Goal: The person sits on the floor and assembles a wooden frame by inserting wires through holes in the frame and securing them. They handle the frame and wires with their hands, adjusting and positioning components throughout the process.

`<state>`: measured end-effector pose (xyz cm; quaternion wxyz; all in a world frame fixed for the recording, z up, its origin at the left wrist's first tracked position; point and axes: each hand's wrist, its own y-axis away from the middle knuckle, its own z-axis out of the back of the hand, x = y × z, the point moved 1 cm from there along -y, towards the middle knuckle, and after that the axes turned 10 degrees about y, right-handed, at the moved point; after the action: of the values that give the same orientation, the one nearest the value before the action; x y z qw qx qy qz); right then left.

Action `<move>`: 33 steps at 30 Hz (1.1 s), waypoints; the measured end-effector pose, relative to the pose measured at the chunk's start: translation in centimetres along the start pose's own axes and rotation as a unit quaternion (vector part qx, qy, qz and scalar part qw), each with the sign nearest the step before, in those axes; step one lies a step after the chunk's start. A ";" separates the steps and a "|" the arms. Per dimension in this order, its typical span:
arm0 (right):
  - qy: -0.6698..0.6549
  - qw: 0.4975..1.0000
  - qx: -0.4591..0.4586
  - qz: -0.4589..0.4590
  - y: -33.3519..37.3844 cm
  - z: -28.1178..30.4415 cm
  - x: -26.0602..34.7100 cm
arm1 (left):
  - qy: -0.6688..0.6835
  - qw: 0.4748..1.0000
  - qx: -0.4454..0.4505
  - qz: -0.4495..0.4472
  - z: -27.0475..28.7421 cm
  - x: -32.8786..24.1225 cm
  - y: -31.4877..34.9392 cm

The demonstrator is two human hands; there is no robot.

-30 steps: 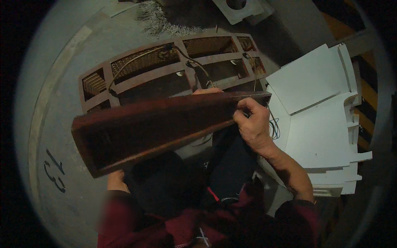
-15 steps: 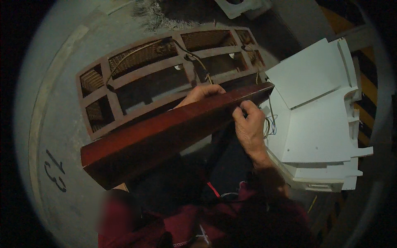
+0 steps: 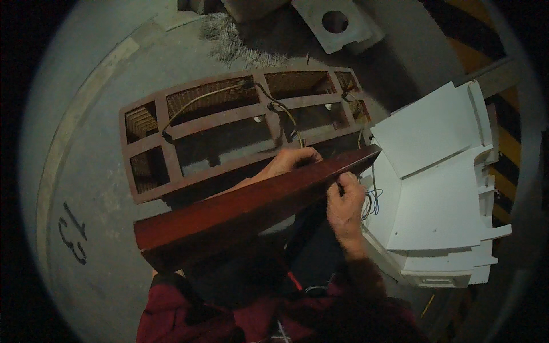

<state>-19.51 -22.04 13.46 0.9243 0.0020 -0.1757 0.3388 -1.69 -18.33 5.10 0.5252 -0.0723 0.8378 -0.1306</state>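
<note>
A long, glossy red-brown wooden piece (image 3: 257, 197), like a hollow panel or casing, lies slanted across my lap, its right end farther off. My left hand (image 3: 291, 162) reaches round its far side, fingers curled and bent down behind the upper edge. What those fingers grip is hidden by the wood. At the near side, close to the right end, my right hand (image 3: 345, 208) is closed, thumb and forefinger pinched against the edge. Anything between them is too small to make out. Beyond the wood lies a brown wooden frame (image 3: 220, 117) with several openings, mesh and a cable (image 3: 200, 93).
At right stand white panels (image 3: 434, 194), with thin loose wires (image 3: 372, 203) beside them. A pale block with a round hole (image 3: 337, 26) and a grey bristly heap (image 3: 240, 48) lie at the back. Yellow-black stripes (image 3: 506, 148) run along the right. A red strip (image 3: 294, 280) shows near my lap.
The view has tilted up, so the surroundings sit lower in the picture. Both hands stay near the right end of the wooden piece, with the right hand's fingers now nearer its edge.
</note>
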 end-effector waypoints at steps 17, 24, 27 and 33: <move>-0.103 0.989 -0.099 -0.048 0.6 -0.3 1.0 | 0.089 0.996 -0.026 0.021 -0.7 -0.3 0.6; -0.036 0.997 -0.046 -0.046 0.7 -0.1 0.9 | 0.109 0.992 -0.030 0.050 -0.9 -0.4 0.4; -0.177 0.977 -0.008 -0.119 0.6 0.1 0.7 | 0.125 0.989 -0.044 0.071 -0.9 -0.5 0.4; -0.098 0.992 -0.058 -0.056 0.6 0.6 0.9 | 0.128 0.988 -0.033 0.074 -0.7 -0.4 0.5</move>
<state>-19.48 -21.07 14.26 0.9186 -0.0086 -0.2847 0.2738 -2.11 -17.63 5.54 0.4191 -0.0099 0.9050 -0.0719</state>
